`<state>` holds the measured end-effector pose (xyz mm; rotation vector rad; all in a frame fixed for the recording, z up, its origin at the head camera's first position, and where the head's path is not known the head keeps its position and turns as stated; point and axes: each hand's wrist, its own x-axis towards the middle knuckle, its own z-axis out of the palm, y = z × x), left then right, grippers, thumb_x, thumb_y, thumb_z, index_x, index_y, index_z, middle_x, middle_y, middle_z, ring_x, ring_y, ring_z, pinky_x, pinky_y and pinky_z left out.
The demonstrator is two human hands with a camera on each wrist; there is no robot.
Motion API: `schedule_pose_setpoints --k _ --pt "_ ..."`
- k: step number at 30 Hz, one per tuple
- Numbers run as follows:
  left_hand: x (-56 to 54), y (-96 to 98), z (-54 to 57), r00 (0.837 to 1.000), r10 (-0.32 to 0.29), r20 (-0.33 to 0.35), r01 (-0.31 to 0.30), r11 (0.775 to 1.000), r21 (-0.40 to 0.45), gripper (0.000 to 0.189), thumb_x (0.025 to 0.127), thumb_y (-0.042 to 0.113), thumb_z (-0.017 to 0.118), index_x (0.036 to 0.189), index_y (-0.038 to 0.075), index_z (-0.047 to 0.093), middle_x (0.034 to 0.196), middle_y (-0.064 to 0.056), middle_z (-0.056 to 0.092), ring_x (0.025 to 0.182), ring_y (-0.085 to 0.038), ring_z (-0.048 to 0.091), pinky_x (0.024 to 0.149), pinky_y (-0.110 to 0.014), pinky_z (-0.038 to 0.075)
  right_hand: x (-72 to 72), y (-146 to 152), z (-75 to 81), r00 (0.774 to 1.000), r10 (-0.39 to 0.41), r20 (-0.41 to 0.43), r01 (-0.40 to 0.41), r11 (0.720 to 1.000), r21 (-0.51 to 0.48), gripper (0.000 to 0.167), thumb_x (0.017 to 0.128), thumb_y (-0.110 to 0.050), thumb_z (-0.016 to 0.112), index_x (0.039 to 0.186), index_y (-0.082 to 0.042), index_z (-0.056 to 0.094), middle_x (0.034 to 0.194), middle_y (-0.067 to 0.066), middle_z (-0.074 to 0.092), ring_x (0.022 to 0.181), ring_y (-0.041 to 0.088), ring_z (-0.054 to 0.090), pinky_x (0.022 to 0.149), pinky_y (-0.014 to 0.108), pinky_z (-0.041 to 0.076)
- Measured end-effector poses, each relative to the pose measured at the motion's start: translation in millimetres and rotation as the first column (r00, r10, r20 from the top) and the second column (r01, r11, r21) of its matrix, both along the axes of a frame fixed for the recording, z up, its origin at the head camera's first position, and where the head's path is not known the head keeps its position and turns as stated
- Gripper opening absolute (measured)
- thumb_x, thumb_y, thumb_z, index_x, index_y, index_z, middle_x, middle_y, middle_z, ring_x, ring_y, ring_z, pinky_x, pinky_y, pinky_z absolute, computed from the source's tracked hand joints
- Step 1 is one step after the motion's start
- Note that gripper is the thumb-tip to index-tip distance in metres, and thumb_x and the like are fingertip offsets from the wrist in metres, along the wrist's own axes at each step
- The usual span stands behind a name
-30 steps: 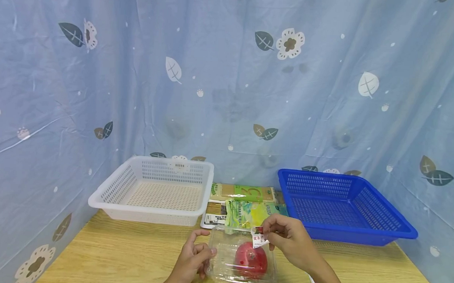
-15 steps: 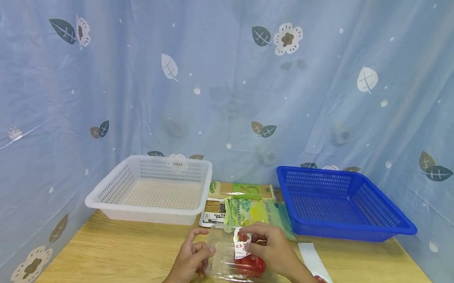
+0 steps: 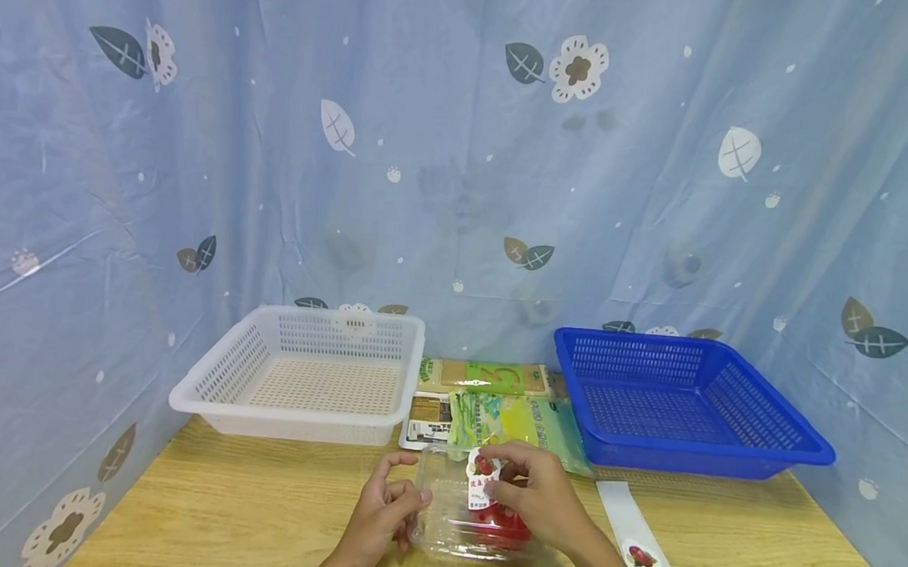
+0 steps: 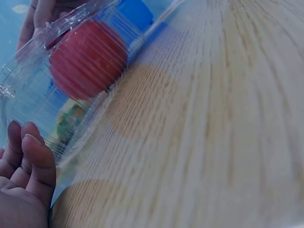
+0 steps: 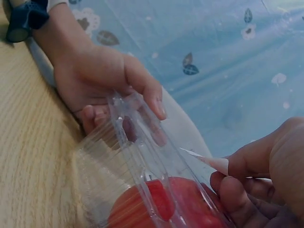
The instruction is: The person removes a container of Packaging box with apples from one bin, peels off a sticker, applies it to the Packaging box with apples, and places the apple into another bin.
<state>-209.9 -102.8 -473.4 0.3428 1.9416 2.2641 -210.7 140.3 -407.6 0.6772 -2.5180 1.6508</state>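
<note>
A clear plastic clamshell box (image 3: 446,517) stands closed on the wooden table, with a round red fruit (image 4: 88,59) inside its right half. My left hand (image 3: 378,510) grips the box's left edge, thumb on top and fingers curled at the side. Between thumb and forefinger, my right hand (image 3: 540,495) pinches a white sticker (image 3: 480,480) printed with a red fruit and red lettering. The sticker is over the lid; in the right wrist view its pinched edge (image 5: 216,164) appears lifted. Whether its far edge touches the lid, I cannot tell.
Right of the box lies a white backing strip (image 3: 629,523) bearing another sticker. Behind are a white basket (image 3: 299,424), a blue basket (image 3: 706,461), and several flat packets, including a green-yellow one (image 3: 520,419). A blue curtain (image 3: 459,150) surrounds the table.
My right hand has moved left with the sticker, from the box's right corner to above the lid's middle. The backing strip has come into fuller view. My left hand keeps its grip.
</note>
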Motion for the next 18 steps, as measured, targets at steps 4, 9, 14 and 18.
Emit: schedule_pose_setpoints --k 4,9,14,18 --pt "0.5 -0.7 -0.1 1.0 0.002 -0.003 -0.002 1.0 0.002 0.059 0.094 0.011 0.066 0.139 0.001 0.028 0.064 0.005 0.052 0.047 -0.007 0.047 0.042 -0.02 0.04 0.4 -2.8 -2.9 0.999 -0.022 -0.023 0.022 1.0 0.008 0.032 0.083 0.0 0.076 0.114 -0.003 0.073 0.096 0.007 0.068 0.068 0.009 0.061 0.059 0.025 0.055" --pt "0.7 -0.8 0.2 1.0 0.0 -0.002 0.0 1.0 0.004 0.06 0.094 0.011 0.066 0.139 0.001 0.029 0.064 0.004 0.052 0.047 -0.008 0.047 0.042 -0.02 0.04 1.3 -3.4 -4.9 0.999 -0.031 -0.022 0.031 0.999 0.015 0.032 0.082 0.001 0.077 0.114 -0.003 0.073 0.092 0.008 0.069 0.066 0.009 0.061 0.057 0.025 0.054" --pt "0.2 -0.1 0.0 1.0 -0.001 -0.009 0.001 1.0 0.001 0.06 0.094 0.011 0.066 0.139 0.0 0.028 0.064 0.004 0.051 0.047 -0.008 0.048 0.042 -0.02 0.04 1.4 -4.0 -6.0 0.998 -0.037 -0.06 0.039 0.998 0.042 0.033 0.08 0.002 0.078 0.113 -0.004 0.074 0.095 0.005 0.069 0.068 0.008 0.061 0.058 0.025 0.055" --pt "0.3 0.4 0.2 1.0 0.01 -0.011 -0.01 1.0 0.001 0.06 0.093 0.011 0.066 0.138 -0.001 0.029 0.063 0.004 0.051 0.047 -0.008 0.048 0.041 -0.02 0.04 1.2 -4.7 -7.5 0.994 -0.035 -0.107 0.045 0.995 0.094 0.036 0.077 0.003 0.08 0.112 -0.005 0.074 0.09 0.001 0.065 0.067 0.006 0.058 0.057 0.025 0.054"
